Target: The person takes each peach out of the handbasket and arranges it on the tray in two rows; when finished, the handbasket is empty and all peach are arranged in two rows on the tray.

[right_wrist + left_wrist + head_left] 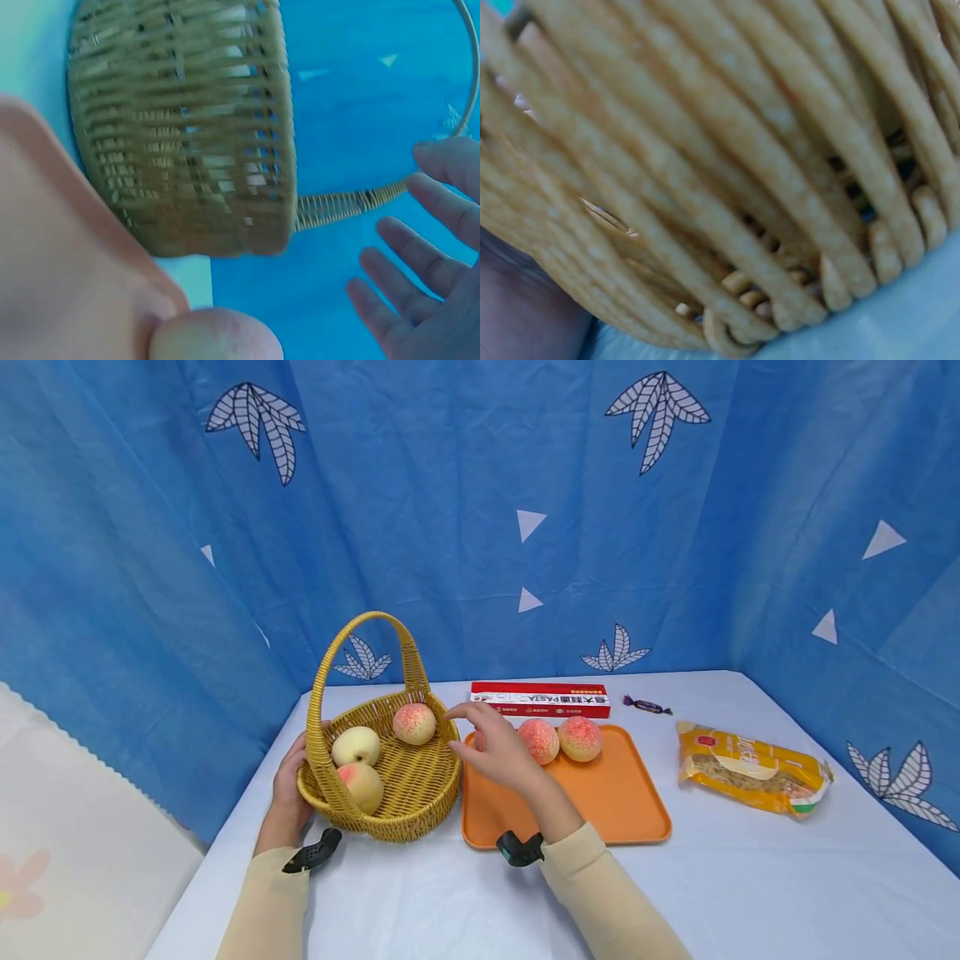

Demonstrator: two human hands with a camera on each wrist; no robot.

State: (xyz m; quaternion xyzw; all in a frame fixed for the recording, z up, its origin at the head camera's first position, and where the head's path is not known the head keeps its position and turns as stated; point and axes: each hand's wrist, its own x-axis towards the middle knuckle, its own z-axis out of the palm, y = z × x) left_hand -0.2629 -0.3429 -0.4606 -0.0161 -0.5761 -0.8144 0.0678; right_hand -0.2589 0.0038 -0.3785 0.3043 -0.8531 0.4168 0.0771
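A yellow wicker basket (427,814) with a tall arched handle stands at the left of the table. Inside lie a red-speckled peach (414,724), a pale yellow fruit (356,746) with a dark dimple, and another peach (361,787). My left hand (291,787) grips the basket's left side; the wall hides most of its fingers. Beside the right rim, over the edge of an orange tray (600,810), my right hand (495,747) hovers with spread fingers, holding nothing. On the tray sit two peaches (581,739) and a third, mostly covered by that hand.
Behind the tray lies a red pasta box (540,700). A small purple-wrapped candy (647,705) is to its right. Farther right rests a yellow bag of bread (750,768). Blue curtains (465,527) stand around the white table (405,902).
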